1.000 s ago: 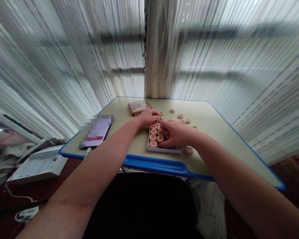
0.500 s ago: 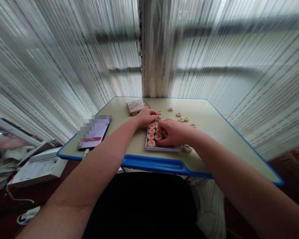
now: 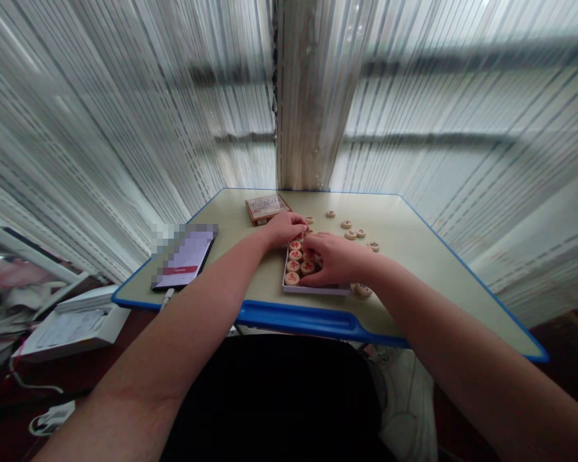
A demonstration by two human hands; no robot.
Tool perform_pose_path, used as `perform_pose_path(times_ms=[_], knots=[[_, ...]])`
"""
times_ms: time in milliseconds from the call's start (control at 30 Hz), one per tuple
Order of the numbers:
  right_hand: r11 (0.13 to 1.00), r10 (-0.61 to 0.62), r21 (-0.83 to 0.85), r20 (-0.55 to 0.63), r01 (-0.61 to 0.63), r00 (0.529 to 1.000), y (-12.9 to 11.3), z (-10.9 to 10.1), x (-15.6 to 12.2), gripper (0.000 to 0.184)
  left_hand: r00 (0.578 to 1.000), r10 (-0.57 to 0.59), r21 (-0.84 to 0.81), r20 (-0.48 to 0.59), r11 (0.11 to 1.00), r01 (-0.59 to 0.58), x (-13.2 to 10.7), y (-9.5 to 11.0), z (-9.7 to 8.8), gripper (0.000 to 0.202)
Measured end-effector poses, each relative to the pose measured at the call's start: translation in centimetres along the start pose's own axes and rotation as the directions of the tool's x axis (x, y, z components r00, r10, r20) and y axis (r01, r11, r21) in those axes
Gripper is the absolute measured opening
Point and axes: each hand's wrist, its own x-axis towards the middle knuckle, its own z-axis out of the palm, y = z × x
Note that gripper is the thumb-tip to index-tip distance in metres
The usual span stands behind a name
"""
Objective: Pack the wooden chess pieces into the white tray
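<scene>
A shallow white box [image 3: 313, 290] near the table's front edge holds several round wooden chess pieces with red characters [image 3: 294, 255]. My right hand [image 3: 337, 256] lies over the box's right part, fingers curled down onto the pieces. My left hand [image 3: 285, 226] rests at the box's far left corner with its fingers bent, pinching a piece there; what it grips is partly hidden. Several loose pieces [image 3: 350, 234] lie on the table beyond my right hand, and one [image 3: 363, 290] sits just right of the box.
The beige table with a blue rim [image 3: 298, 317] stands before striped curtains. A brown box lid [image 3: 266, 208] lies at the back, a phone [image 3: 183, 263] at the left edge. White boxes [image 3: 72, 321] and cables [image 3: 48, 417] are on the floor to the left.
The view has shifted slightly. Both hands stay at the box; my right hand has settled a little lower over the pieces.
</scene>
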Motion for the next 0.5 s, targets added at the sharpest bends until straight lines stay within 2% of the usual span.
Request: perform_pose_path(times_ms=[333, 500], knots=[[1.0, -0.006, -0.023, -0.01, 0.006, 1.0, 0.1, 0.3, 0.2, 0.037, 1.0, -0.005, 0.023, -0.014, 1.0, 0.005, -0.1, 0.3, -0.1, 0.021], [0.999, 0.02, 0.031, -0.046, -0.019, 0.999, 1.0, -0.9, -0.4, 0.031, 1.0, -0.012, 0.004, 0.002, 1.0, 0.012, -0.2, 0.2, -0.1, 0.024]])
